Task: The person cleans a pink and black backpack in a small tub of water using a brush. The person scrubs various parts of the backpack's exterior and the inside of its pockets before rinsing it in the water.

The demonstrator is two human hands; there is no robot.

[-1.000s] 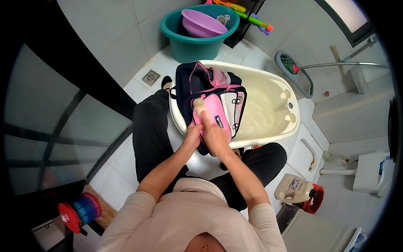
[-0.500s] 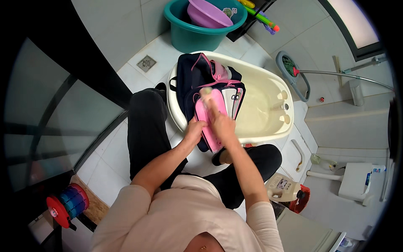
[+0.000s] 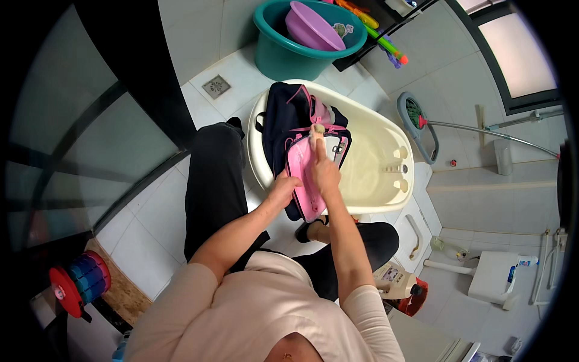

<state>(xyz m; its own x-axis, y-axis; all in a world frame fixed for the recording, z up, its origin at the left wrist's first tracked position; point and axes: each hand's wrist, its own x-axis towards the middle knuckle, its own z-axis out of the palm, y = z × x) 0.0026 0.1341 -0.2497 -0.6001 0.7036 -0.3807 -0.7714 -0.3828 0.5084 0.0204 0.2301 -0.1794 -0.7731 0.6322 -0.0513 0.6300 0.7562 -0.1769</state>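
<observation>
1. Taking the right hand as the dial's centre, the navy-and-pink backpack [image 3: 277, 130] spreads from 8 o'clock round to 12, its body in the bathtub and its lower end lying over the tub's near rim
2. The backpack's pink panel [image 3: 311, 202] sits between the two hands, at 3 o'clock from the left hand [image 3: 284, 188] and at 8 from the right hand [image 3: 325, 175]
3. The left hand is clamped on the edge of that panel, thumb laid on the pink and the other fingers mostly out of sight
4. The right hand is closed round a wooden tool [image 3: 319, 130], whose rounded tip points to 12 o'clock over the bag; the tool's underside is hidden, so I cannot tell whether it touches the fabric
5. The cream bathtub [image 3: 374, 142] reaches from the backpack toward 3 o'clock, standing on pale floor tiles [image 3: 151, 211]
6. Around the backpack, a teal tub [image 3: 283, 60] with a lilac basin [image 3: 310, 27] inside is at 12 o'clock, a square floor drain [image 3: 216, 87] at 10, and a red-and-blue drum-shaped container [image 3: 87, 282] farther off at 8
7. A beige jug [image 3: 393, 282] stands at 5 o'clock, just beside a red bin [image 3: 417, 298], with a white cistern [image 3: 494, 277] at 4
</observation>
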